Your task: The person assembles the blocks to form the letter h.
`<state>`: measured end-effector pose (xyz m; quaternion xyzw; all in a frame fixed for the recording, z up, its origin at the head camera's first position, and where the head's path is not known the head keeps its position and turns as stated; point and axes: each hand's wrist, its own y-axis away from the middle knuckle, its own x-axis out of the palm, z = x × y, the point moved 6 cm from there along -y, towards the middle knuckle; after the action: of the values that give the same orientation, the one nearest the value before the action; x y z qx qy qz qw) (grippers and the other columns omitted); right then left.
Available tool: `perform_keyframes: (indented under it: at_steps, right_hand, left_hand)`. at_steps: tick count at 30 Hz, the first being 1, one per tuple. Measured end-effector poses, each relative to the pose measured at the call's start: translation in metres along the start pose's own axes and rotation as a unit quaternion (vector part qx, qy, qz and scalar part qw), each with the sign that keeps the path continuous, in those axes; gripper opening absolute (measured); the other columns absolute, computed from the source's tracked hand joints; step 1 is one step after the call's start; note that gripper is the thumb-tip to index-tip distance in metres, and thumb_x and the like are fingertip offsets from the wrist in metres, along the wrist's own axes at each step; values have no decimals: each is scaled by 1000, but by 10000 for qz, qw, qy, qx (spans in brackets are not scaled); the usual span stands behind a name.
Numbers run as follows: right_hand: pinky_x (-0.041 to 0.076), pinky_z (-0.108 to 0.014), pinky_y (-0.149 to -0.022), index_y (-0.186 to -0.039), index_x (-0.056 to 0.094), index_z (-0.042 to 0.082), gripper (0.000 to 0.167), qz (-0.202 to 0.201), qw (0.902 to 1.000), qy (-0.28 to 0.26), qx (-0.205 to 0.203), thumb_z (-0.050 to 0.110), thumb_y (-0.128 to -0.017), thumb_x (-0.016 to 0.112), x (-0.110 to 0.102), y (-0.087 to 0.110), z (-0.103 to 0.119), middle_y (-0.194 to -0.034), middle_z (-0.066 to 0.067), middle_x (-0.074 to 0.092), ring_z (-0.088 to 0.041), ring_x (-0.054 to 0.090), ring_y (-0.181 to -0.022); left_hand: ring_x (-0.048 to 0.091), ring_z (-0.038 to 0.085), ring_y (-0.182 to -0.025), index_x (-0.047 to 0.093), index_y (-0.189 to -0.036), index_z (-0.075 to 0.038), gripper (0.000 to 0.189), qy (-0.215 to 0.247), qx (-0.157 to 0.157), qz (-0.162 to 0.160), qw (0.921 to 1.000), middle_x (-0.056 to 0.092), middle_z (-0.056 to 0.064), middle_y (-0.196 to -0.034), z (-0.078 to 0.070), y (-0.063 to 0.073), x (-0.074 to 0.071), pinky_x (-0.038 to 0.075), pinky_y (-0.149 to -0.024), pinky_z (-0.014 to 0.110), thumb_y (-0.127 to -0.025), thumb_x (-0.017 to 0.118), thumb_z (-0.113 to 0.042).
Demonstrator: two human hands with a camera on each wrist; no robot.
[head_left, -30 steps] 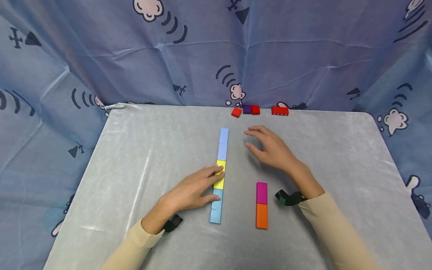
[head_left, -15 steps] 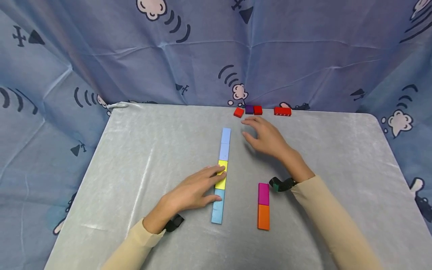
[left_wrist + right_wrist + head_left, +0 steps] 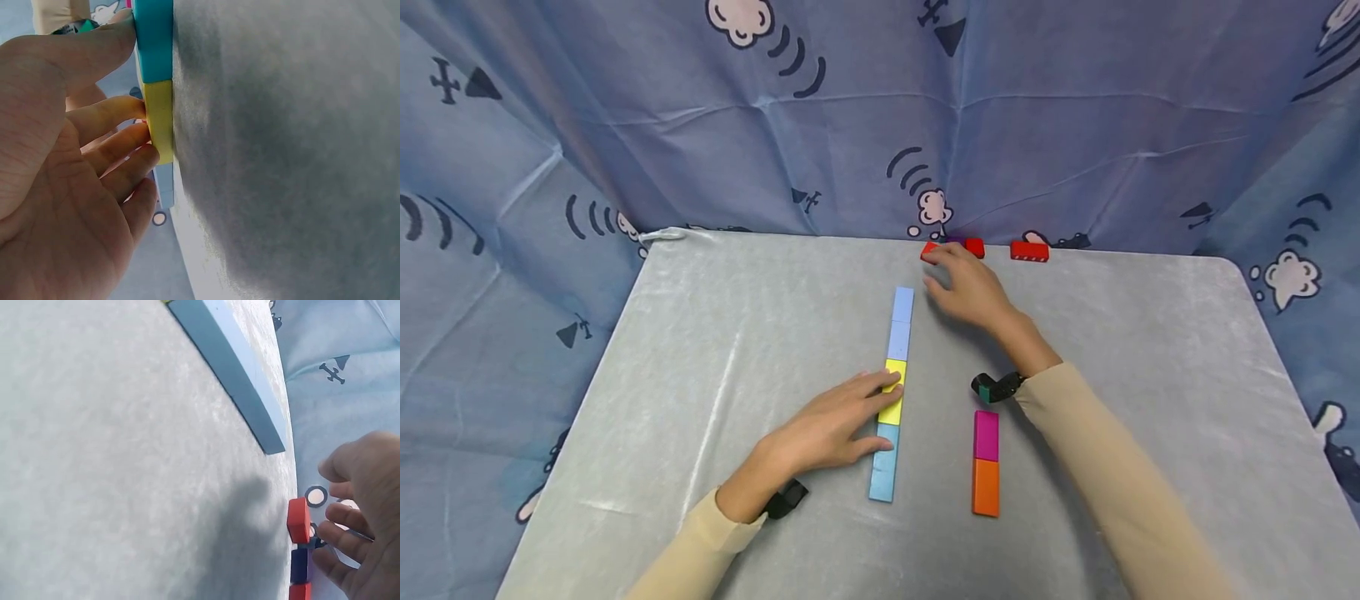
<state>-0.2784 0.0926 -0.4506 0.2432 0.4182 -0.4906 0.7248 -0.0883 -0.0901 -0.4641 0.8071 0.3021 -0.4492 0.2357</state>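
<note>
A line of flat blocks runs away from me on the table: light blue (image 3: 882, 483) nearest, then yellow (image 3: 891, 415), then periwinkle (image 3: 901, 329) farthest. My left hand (image 3: 823, 425) rests on this line, its fingertips on the yellow block and its thumb at the light blue one. Toward the back edge, my right hand (image 3: 972, 290) hovers with loosely bent fingers and holds nothing. Just beyond its fingertips are a small red block (image 3: 299, 520) and a dark purple block (image 3: 300, 566). In the head view the fingers partly hide both.
A magenta block (image 3: 987, 436) and an orange block (image 3: 986, 488) lie end to end right of the line. Another red block (image 3: 975, 247) and a longer red block (image 3: 1029, 252) sit along the table's back edge. A patterned blue curtain (image 3: 835, 167) hangs behind.
My right hand has moved forward and slightly left, reaching the small red and purple blocks at the back edge. The left hand stays on the block line.
</note>
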Motion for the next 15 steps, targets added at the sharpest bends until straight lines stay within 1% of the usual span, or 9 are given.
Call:
perform_keyframes:
  at_steps: [3, 5, 11, 15]
  right_hand:
    - [50, -59, -117, -141, 64, 1, 43, -37, 9999, 132, -26, 19, -102, 65, 1, -6, 2, -148, -21, 58, -39, 57, -137]
    - [48, -59, -119, -143, 63, 1, 45, 5, 9998, 190, -14, 18, -102, 64, 3, -11, 2, -152, -21, 56, -39, 54, -142]
    - [38, -60, -127, -152, 55, 0, 52, 384, 9985, 313, 241, 18, -103, 61, 11, -20, -5, -167, -21, 41, -40, 42, -155]
    - [36, -58, -129, -152, 54, -2, 53, 550, 9973, 405, 264, 17, -103, 59, 16, -24, -8, -167, -23, 42, -42, 42, -154]
  left_hand:
    - [40, 26, -159, 49, -158, -6, 74, -17, 19, -12, 10000, 44, 10, -168, 0, 0, 0, 29, -135, 40, -98, 77, -38]
    - [40, 26, -159, 49, -158, -5, 74, -11, 17, -8, 10000, 43, 11, -168, 0, 1, 0, 29, -135, 40, -98, 77, -38]
    - [39, 25, -159, 49, -158, -5, 74, 7, 49, -9, 10000, 43, 10, -168, -1, 0, 0, 28, -135, 39, -98, 76, -39]
    - [39, 24, -159, 48, -158, -6, 74, -10, -3, 6, 10000, 43, 9, -168, 1, 0, 0, 28, -135, 39, -98, 76, -39]
